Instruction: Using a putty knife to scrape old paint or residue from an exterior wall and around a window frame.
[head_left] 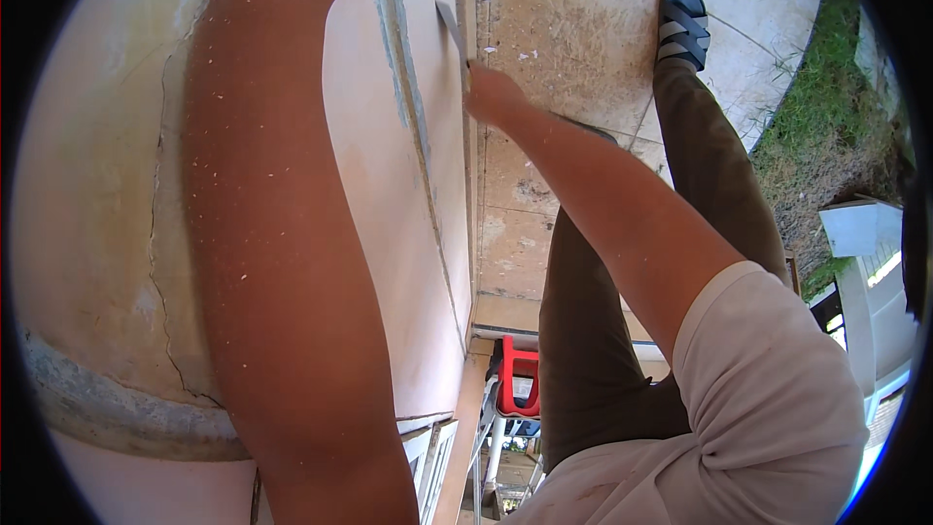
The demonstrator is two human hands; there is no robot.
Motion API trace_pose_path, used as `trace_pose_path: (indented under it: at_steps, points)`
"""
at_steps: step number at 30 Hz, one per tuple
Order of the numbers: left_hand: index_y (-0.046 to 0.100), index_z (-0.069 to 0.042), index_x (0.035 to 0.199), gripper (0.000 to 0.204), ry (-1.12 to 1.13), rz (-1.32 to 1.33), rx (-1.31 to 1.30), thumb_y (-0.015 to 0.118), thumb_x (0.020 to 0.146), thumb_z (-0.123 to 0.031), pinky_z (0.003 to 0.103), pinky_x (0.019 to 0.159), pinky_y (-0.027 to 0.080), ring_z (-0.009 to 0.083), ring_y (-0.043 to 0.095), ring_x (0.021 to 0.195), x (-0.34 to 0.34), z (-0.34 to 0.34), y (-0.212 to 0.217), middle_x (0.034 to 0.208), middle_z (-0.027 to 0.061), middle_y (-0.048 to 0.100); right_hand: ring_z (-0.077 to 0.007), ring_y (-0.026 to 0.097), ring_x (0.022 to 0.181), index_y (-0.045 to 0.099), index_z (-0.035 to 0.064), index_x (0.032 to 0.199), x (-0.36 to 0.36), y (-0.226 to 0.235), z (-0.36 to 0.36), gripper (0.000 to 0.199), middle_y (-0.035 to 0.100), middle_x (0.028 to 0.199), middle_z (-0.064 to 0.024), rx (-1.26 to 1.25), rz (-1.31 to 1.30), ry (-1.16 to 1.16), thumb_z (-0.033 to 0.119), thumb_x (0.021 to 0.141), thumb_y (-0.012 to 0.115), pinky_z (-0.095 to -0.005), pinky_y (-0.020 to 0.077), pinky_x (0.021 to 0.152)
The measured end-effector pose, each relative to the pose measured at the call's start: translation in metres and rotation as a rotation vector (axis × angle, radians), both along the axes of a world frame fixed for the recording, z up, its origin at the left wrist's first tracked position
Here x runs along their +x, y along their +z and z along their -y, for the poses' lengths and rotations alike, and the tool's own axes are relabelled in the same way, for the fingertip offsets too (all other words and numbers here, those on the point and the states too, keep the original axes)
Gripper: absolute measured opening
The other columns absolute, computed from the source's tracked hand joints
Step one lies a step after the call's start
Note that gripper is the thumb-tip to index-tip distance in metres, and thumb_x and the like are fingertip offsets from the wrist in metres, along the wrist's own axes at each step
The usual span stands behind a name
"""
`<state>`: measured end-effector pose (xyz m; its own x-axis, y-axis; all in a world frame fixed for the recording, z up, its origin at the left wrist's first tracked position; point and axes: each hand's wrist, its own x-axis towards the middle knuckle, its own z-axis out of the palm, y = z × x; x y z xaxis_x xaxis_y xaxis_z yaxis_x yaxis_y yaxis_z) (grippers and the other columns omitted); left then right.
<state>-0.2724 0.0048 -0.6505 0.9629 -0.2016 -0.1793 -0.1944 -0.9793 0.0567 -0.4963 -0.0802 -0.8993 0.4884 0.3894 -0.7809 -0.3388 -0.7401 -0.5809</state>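
My right hand (491, 92) is closed around the handle of a flat metal scraper (449, 24), whose blade lies against the pale peach wall (379, 185) beside a grey vertical strip. My right arm reaches to it from the lower right. My left forearm (282, 233), speckled with pale dust, runs up along the wall and leaves the picture at the top edge, so that hand is hidden.
The wall at left has a long crack (155, 233) and a grey band low down. Far below are beige floor tiles (573, 29), my foot in a black sandal (683, 24), grass (826, 126), and a red stool (520, 379).
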Motion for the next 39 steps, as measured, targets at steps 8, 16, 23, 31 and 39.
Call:
trace_pose_path:
  at_steps: [8, 16, 23, 31, 39]
  points:
    - [0.064, -0.014, 0.119, 0.035, -0.049, -0.114, 0.192, 0.064, 0.087, -0.027, 0.046, 0.113, 0.031, 0.0301, 0.047, 0.129, 0.001, -0.008, -0.007, 0.132, 0.01, 0.057, -0.0417, 0.063, 0.107, 0.052, -0.0045, 0.12, -0.002, 0.037, -0.001, 0.04, 0.065, 0.112, -0.026, 0.035, -0.225, 0.202, 0.007, 0.082, 0.053, -0.045, 0.0525, 0.089]
    - [0.072, -0.016, 0.097, 0.022, 0.156, -0.246, -0.209, 0.062, 0.09, -0.033, 0.051, 0.11, 0.033, 0.0299, 0.053, 0.124, -0.072, 0.017, 0.047, 0.12, 0.007, 0.065, -0.0396, 0.063, 0.1, 0.052, 0.0039, 0.123, -0.007, 0.15, 0.173, 0.041, 0.066, 0.103, -0.0232, 0.108, -0.137, 0.238, 0.012, 0.084, 0.059, -0.0476, 0.0501, 0.083]
    - [0.065, -0.014, 0.117, 0.027, 0.147, -0.592, -0.19, 0.051, 0.097, -0.025, 0.055, 0.106, 0.035, 0.03, 0.054, 0.121, -0.16, 0.067, 0.176, 0.119, 0.0099, 0.065, -0.0375, 0.061, 0.105, 0.048, 0.0108, 0.121, 0.161, 0.287, 0.398, 0.039, 0.059, 0.117, -0.0147, -0.502, 0.152, 0.044, 0.01, 0.086, 0.064, -0.049, 0.0515, 0.085]
    - [0.045, -0.016, 0.141, 0.056, 0.391, -0.318, -0.159, 0.062, 0.09, -0.032, 0.054, 0.102, 0.039, 0.0338, 0.056, 0.118, -0.095, 0.062, 0.307, 0.125, 0.0164, 0.061, -0.0339, 0.063, 0.104, 0.057, 0.0115, 0.116, 0.204, 0.415, 0.516, 0.03, 0.062, 0.113, -0.0152, -0.575, 0.214, 0.124, 0.016, 0.087, 0.06, -0.0475, 0.0519, 0.087]
    - [0.061, -0.018, 0.125, 0.04, 0.317, 0.321, -0.145, 0.065, 0.088, -0.032, 0.055, 0.103, 0.038, 0.0299, 0.056, 0.12, 0.003, 0.044, 0.417, 0.125, 0.0077, 0.063, -0.0386, 0.062, 0.097, 0.058, 0.0074, 0.113, 0.377, 0.476, 0.293, 0.033, 0.064, 0.103, -0.0188, 0.109, 0.797, -0.114, 0.016, 0.082, 0.067, -0.0467, 0.0504, 0.082]
